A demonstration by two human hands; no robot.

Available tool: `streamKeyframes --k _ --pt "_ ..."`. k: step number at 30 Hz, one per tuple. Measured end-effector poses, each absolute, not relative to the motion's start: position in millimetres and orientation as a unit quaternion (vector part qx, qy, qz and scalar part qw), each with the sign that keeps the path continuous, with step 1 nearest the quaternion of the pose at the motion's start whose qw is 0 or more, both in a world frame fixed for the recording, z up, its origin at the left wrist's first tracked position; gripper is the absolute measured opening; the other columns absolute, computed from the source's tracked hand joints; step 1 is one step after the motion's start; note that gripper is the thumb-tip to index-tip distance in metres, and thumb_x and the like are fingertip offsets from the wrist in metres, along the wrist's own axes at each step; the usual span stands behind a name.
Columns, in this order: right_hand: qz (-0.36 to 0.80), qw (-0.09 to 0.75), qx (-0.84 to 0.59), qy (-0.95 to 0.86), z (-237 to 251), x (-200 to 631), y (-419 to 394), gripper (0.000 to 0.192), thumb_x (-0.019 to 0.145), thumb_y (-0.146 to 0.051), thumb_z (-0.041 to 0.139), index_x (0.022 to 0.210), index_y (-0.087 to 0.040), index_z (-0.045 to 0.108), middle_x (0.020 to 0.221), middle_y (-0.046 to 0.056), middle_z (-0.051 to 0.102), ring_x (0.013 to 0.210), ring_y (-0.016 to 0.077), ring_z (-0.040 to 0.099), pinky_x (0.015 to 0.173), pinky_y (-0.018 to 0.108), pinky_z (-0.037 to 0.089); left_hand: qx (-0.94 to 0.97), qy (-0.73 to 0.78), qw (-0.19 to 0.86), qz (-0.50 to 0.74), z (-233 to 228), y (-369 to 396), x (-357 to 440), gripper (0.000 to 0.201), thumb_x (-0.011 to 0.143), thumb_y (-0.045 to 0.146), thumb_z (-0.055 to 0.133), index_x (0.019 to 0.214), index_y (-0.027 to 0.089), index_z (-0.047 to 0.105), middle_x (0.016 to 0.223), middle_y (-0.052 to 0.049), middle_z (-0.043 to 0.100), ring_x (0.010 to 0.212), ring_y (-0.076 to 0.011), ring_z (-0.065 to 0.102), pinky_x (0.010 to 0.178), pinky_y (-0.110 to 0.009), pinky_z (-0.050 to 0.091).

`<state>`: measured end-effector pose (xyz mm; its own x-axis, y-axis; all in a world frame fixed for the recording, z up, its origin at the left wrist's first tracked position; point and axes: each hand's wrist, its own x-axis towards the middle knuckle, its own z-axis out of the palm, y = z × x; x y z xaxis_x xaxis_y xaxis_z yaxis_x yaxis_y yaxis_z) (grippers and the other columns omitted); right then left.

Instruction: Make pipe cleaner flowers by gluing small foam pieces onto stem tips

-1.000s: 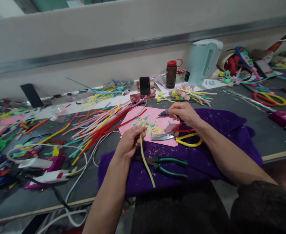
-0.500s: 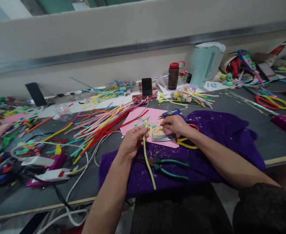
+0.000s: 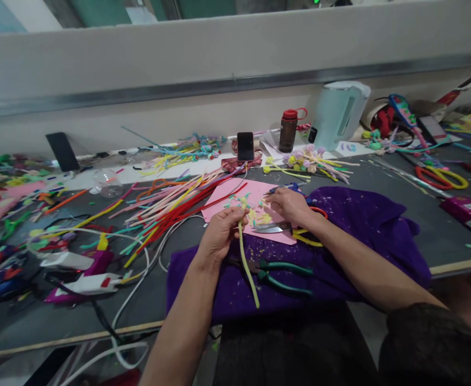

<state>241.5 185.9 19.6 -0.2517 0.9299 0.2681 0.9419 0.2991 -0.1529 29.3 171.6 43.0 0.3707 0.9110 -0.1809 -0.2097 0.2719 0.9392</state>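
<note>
My left hand [image 3: 220, 234] pinches the top of a light green pipe cleaner stem [image 3: 248, 269] that hangs down over the purple cloth [image 3: 364, 225]. My right hand [image 3: 286, 204] rests on the pink paper sheet [image 3: 235, 191], fingertips at the small cut pieces [image 3: 259, 216] scattered there; whether it grips one is hidden. The blue glue gun [image 3: 289, 187] lies just behind that hand. Scissors with red and yellow handles [image 3: 295, 229] lie under my right wrist. Green-handled pliers [image 3: 283, 272] lie on the cloth by the stem.
A spread of coloured pipe cleaners [image 3: 166, 206] lies left of the paper. White and pink glue guns [image 3: 86, 271] with cords sit at left. A phone [image 3: 245, 146], brown bottle [image 3: 288, 130], pale kettle [image 3: 339, 113] and finished flowers [image 3: 311, 158] stand behind. More scissors [image 3: 444, 176] at right.
My right hand set down the blue glue gun behind the paper and came toward the cut pieces. The left hand kept holding the stem.
</note>
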Motion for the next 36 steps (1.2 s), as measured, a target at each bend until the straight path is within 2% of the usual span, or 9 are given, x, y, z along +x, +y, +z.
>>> streamKeyframes --k 7,11,18,23,30,36 --pt "0.088 0.271 -0.550 -0.785 20 254 184 0.013 0.072 -0.019 0.058 0.080 -0.019 0.069 0.081 0.003 0.066 0.070 0.0133 0.058 0.060 0.021 0.038 0.447 0.389 0.694 0.408 42 172 28 0.023 0.066 0.030 0.068 0.079 0.011 0.064 0.058 0.002 0.054 0.043 -0.0028 0.041 0.034 -0.013 0.027" --pt "0.122 0.336 -0.538 -0.764 25 254 184 0.010 0.068 -0.013 0.055 0.073 -0.015 0.064 0.071 0.001 0.063 0.062 0.0109 0.054 0.057 0.020 0.037 0.454 0.382 0.694 0.407 42 172 28 0.023 0.067 0.030 0.067 0.079 0.011 0.063 0.058 0.002 0.054 0.043 -0.0027 0.041 0.034 -0.013 0.027" --pt "0.137 0.309 -0.542 -0.769 25 255 182 0.014 0.068 -0.011 0.054 0.069 -0.015 0.067 0.069 0.002 0.067 0.062 0.0123 0.057 0.057 0.020 0.037 0.441 0.389 0.692 0.419 42 174 28 0.023 0.065 0.030 0.068 0.078 0.011 0.064 0.056 0.002 0.054 0.041 -0.0028 0.041 0.033 -0.014 0.025" --pt "0.131 0.279 -0.558 -0.771 29 254 179 0.015 0.071 -0.017 0.057 0.075 -0.016 0.071 0.073 0.002 0.070 0.065 0.0127 0.061 0.058 0.020 0.038 0.431 0.383 0.698 0.423 39 178 27 0.025 0.064 0.029 0.069 0.080 0.010 0.063 0.056 0.003 0.052 0.041 -0.0021 0.041 0.033 -0.013 0.025" --pt "0.114 0.253 -0.568 -0.775 25 258 185 0.024 0.078 -0.017 0.047 0.078 -0.014 0.071 0.075 0.005 0.069 0.066 0.0141 0.060 0.058 0.021 0.037 0.434 0.389 0.694 0.423 33 183 25 0.023 0.067 0.027 0.067 0.080 0.009 0.061 0.054 0.003 0.052 0.040 -0.0022 0.041 0.033 -0.012 0.028" --pt "0.104 0.273 -0.547 -0.784 19 262 184 0.029 0.071 -0.009 0.052 0.095 -0.017 0.067 0.091 0.005 0.066 0.075 0.0134 0.058 0.065 0.021 0.039 0.427 0.392 0.701 0.416 36 182 23 0.021 0.068 0.028 0.066 0.078 0.012 0.058 0.062 0.000 0.059 0.050 -0.0071 0.055 0.041 -0.014 0.042"
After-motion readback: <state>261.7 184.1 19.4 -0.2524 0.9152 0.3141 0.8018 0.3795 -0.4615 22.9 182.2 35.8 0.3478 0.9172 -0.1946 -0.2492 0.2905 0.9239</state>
